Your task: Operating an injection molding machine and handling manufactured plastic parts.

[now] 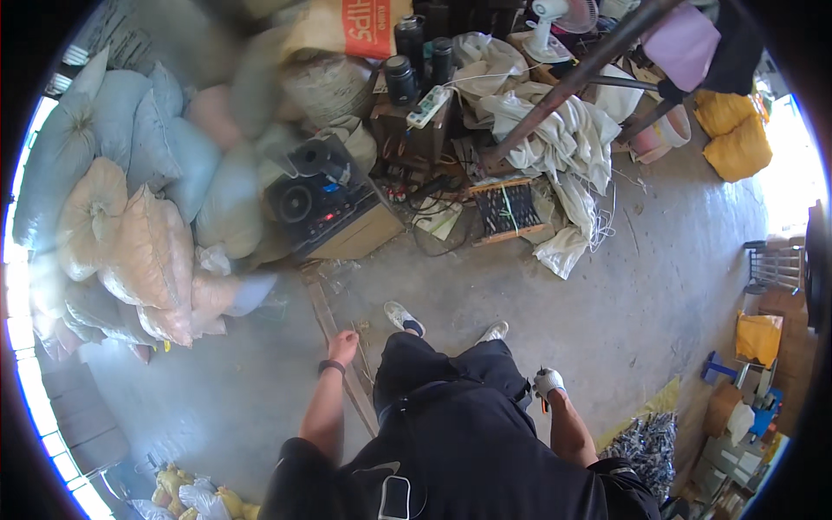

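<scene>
My left hand (344,347) is bare, with a dark band at the wrist. It hangs beside my left leg above the concrete floor, its fingers loosely curled in, and I see nothing in it. My right hand (548,381) wears a white work glove and is closed around a slim black-and-orange tool (544,404). Most of that tool is hidden by the glove, so its exact kind does not show. Both hands are down at my sides, apart from each other and from the things around.
Stuffed sacks (147,251) pile up at the left. Ahead stand a black device (325,204) on a box, black flasks (400,80), a power strip (429,106), white cloth (563,139) and a fan (548,26). A rusty metal bar (576,87) slants across. Dark scraps (646,446) lie at the lower right.
</scene>
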